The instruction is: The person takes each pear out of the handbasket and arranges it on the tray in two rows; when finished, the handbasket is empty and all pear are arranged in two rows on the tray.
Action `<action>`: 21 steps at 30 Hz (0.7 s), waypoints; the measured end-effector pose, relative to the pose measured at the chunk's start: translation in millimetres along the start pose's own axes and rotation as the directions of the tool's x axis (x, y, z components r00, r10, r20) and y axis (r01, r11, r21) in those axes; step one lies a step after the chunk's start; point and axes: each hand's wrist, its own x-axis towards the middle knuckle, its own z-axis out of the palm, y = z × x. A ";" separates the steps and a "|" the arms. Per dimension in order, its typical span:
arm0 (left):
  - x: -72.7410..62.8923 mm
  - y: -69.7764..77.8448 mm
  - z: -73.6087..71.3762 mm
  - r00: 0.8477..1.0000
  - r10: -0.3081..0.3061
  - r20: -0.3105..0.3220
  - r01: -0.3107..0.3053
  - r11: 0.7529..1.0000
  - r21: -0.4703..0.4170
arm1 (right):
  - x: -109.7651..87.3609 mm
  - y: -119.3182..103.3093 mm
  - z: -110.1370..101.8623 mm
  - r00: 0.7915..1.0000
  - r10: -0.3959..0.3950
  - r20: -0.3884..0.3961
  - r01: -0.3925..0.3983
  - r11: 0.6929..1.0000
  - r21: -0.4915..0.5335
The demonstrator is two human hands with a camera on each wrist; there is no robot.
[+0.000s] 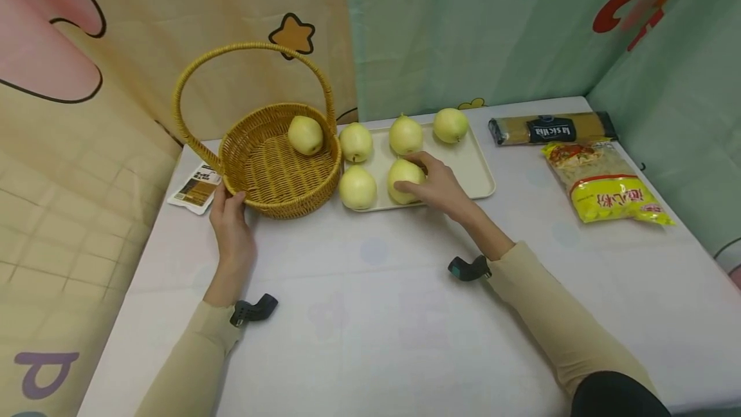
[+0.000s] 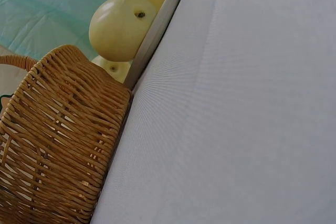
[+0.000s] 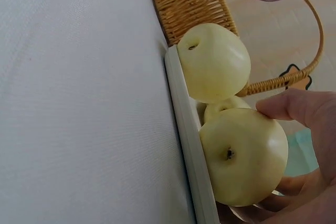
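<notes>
My right hand (image 1: pixel 440 188) holds a pale yellow-green pear (image 1: pixel 399 176) on the front part of a cream tray (image 1: pixel 471 169). In the right wrist view, thumb and fingers lie around this pear (image 3: pixel 244 156). To its left sits another pear (image 1: pixel 357 187); behind are a left pear (image 1: pixel 356 141), a middle pear (image 1: pixel 406 134) and a right pear (image 1: pixel 450 125). My left hand (image 1: pixel 233 233) holds the near left side of a wicker basket (image 1: pixel 295 208), thumb by the rim. One pear (image 1: pixel 305 135) lies inside it. The left wrist view shows the basket's woven wall (image 2: pixel 63 140), without the hand.
A white and brown packet (image 1: pixel 199 189) lies partly behind the basket's left side. At the right are a pasta pack (image 1: pixel 552 129) and a yellow noodle bag (image 1: pixel 608 185). The basket's tall handle (image 1: pixel 255 47) arches upward. Curtains (image 1: pixel 463 31) hang behind the white-covered table (image 1: pixel 370 314).
</notes>
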 end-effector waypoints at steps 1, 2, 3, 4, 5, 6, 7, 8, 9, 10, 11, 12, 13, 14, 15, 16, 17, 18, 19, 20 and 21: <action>0.0 0.2 -0.4 1.000 0.000 -0.002 0.000 1.000 -0.003 | 0.0 -0.3 -0.5 1.000 0.001 -0.007 -0.001 1.000 -0.003; -0.1 0.3 -0.9 1.000 0.001 -0.005 -0.001 1.000 -0.007 | 0.1 -0.5 -1.0 1.000 0.001 -0.017 -0.001 1.000 -0.008; -0.2 0.5 -1.2 1.000 0.001 -0.006 -0.001 1.000 -0.007 | -0.1 -0.9 -2.0 1.000 0.001 -0.025 -0.001 1.000 -0.014; -0.3 0.6 -1.6 1.000 0.000 -0.009 0.000 1.000 -0.009 | -0.1 -1.4 -2.8 0.999 0.003 -0.035 -0.003 1.000 -0.019; -0.5 0.7 -2.0 1.000 0.000 -0.010 0.000 1.000 -0.008 | -0.3 -1.9 -3.6 0.999 0.006 -0.043 -0.007 1.000 -0.024; -0.7 0.9 -2.2 1.000 -0.001 -0.011 0.001 1.000 -0.005 | -0.5 -2.6 -4.7 0.999 0.012 -0.049 -0.013 0.999 -0.029; -0.9 1.0 -2.5 1.000 -0.001 -0.011 0.001 1.000 -0.001 | -0.8 -3.1 -5.7 0.999 0.018 -0.051 -0.019 0.999 -0.033; -1.2 1.1 -2.6 1.000 0.000 -0.010 0.000 1.000 0.003 | -0.8 -3.4 -6.7 0.999 0.023 -0.050 -0.025 0.999 -0.039; -1.4 1.2 -2.8 1.000 -0.001 -0.009 0.001 1.000 0.004 | -1.2 -4.3 -7.7 0.998 0.029 -0.047 -0.031 0.998 -0.046; -1.7 1.3 -2.8 1.000 -0.001 -0.009 0.001 1.000 0.006 | -1.4 -5.0 -8.7 0.998 0.035 -0.043 -0.037 0.998 -0.054; -1.8 1.2 -2.7 1.000 -0.001 -0.008 0.001 1.000 0.009 | -1.7 -5.6 -9.5 0.998 0.040 -0.038 -0.042 0.997 -0.062; -1.9 1.2 -2.5 1.000 -0.001 -0.007 0.001 1.000 0.011 | -1.9 -6.0 -10.3 0.998 0.044 -0.034 -0.046 0.997 -0.067; -1.9 1.1 -2.3 1.000 0.001 -0.006 -0.001 1.000 0.013 | -2.2 -6.5 -11.1 0.999 0.046 -0.029 -0.048 0.996 -0.070; -1.8 0.9 -2.0 1.000 0.002 -0.006 -0.002 1.000 0.010 | -2.6 -6.9 -11.9 0.999 0.047 -0.028 -0.049 0.996 -0.072; -1.7 0.7 -1.8 1.000 0.003 -0.005 -0.003 1.000 0.008 | -3.0 -7.2 -12.4 0.998 0.048 -0.027 -0.050 0.996 -0.072; -1.6 0.6 -1.4 1.000 0.005 -0.004 -0.005 1.000 0.009 | -3.2 -7.1 -12.7 0.998 0.049 -0.027 -0.051 0.996 -0.069; -1.4 0.5 -1.1 1.000 0.005 -0.004 -0.005 1.000 0.008 | -3.4 -7.0 -12.9 0.998 0.049 -0.028 -0.050 0.997 -0.065; -1.4 0.5 -0.8 1.000 0.006 -0.003 -0.006 1.000 0.008 | -3.7 -6.8 -13.1 0.998 0.049 -0.030 -0.050 0.997 -0.064; -1.3 0.3 -0.5 1.000 0.007 -0.002 -0.007 1.000 0.005 | -4.3 -7.4 -13.3 0.998 0.049 -0.030 -0.051 0.997 -0.063; -1.2 0.1 -0.3 1.000 0.007 -0.001 -0.007 1.000 0.003 | -4.8 -7.8 -13.3 0.998 0.047 -0.035 -0.049 0.997 -0.065; -1.3 0.2 -0.1 1.000 0.007 0.001 -0.007 1.000 0.007 | -5.5 -8.7 -13.3 0.998 0.041 -0.041 -0.044 0.996 -0.073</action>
